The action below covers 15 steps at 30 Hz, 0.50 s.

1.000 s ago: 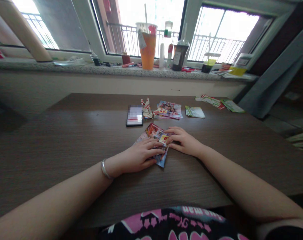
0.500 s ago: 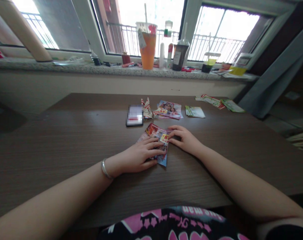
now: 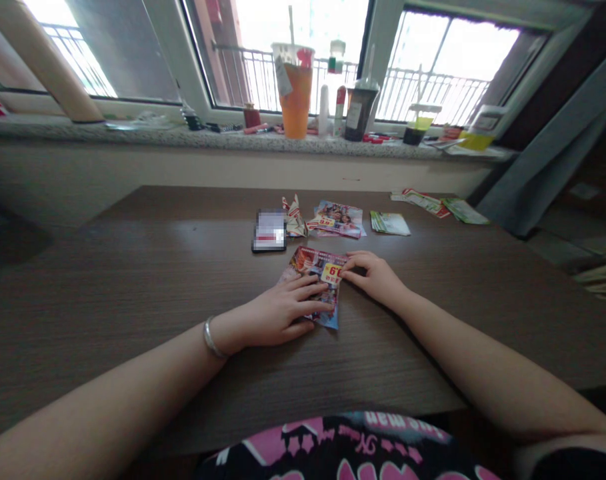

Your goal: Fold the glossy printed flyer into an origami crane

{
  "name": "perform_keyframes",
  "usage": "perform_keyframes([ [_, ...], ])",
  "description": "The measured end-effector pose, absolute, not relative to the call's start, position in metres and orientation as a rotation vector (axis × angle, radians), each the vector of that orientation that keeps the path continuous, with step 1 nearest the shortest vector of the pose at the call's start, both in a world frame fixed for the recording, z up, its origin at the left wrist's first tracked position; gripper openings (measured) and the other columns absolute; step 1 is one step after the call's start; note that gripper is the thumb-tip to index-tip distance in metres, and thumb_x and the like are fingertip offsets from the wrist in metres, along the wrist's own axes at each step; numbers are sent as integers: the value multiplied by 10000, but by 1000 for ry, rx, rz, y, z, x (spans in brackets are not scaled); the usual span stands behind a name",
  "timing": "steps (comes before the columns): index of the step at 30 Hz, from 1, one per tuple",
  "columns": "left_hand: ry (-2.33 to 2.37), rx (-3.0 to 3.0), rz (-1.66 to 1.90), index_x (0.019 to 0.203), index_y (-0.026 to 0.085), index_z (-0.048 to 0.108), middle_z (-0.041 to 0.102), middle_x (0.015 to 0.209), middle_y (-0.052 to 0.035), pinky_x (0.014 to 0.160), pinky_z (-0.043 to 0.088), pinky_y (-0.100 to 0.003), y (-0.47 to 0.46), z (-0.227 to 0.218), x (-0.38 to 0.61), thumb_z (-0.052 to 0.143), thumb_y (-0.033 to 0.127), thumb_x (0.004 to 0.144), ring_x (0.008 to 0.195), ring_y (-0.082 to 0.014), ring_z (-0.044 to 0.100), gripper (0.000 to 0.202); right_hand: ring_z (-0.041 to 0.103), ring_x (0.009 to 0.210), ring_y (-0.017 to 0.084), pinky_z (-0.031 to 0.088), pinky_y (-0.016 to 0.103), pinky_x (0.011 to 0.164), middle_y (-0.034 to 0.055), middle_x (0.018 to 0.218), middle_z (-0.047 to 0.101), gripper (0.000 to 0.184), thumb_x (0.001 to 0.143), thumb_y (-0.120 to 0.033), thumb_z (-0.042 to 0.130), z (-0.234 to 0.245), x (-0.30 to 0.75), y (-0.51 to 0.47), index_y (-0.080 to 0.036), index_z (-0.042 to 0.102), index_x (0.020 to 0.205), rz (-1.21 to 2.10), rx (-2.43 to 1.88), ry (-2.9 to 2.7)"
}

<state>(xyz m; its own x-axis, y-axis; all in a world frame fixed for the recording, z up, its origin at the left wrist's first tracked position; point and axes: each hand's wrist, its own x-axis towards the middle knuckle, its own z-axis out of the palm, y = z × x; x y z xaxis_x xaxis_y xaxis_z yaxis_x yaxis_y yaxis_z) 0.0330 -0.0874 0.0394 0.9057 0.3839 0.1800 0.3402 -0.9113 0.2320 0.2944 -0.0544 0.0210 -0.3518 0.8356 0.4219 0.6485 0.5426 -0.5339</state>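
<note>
A colourful printed flyer [image 3: 331,273] with a yellow price label lies on the table in front of me. My left hand [image 3: 289,308] rests flat on its left part, fingers stretched across the print and hiding much of it. At the flyer's right edge, my right hand [image 3: 375,279] has thumb and fingers closed on the paper near the price label. The far corner of the flyer is partly hidden by the right fingers.
Beyond my hands lie a phone [image 3: 269,231], a folded striped paper piece [image 3: 295,219], a pile of flyers [image 3: 343,219] and a stack of small papers [image 3: 391,224]. More leaflets [image 3: 465,211] lie far right. Cups, including an orange drink [image 3: 297,97], line the windowsill.
The flyer's right side has unfolded or shifted slightly right, showing more of the price label. My right hand has moved a little right with the edge; my left hand stays nearly still.
</note>
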Motion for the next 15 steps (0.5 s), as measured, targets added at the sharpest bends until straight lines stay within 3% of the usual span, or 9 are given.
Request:
perform_keyframes([
  [5, 570, 2896, 267, 1382, 315, 464, 351, 1522, -64, 1150, 205, -585, -89, 39, 34, 524, 350, 921, 1413, -336, 278, 466, 601, 969, 216, 472, 406, 909, 40, 890, 698, 69, 840, -252, 651, 26, 293, -57, -224, 686, 788, 240, -1058, -2174],
  [15, 573, 2904, 286, 1398, 322, 438, 369, 1507, -69, 1151, 195, -587, -90, 39, 34, 509, 362, 926, 1412, -335, 270, 479, 591, 913, 217, 490, 393, 849, 53, 883, 660, 77, 847, -248, 632, 32, 288, -62, -222, 673, 787, 118, -1100, -2158],
])
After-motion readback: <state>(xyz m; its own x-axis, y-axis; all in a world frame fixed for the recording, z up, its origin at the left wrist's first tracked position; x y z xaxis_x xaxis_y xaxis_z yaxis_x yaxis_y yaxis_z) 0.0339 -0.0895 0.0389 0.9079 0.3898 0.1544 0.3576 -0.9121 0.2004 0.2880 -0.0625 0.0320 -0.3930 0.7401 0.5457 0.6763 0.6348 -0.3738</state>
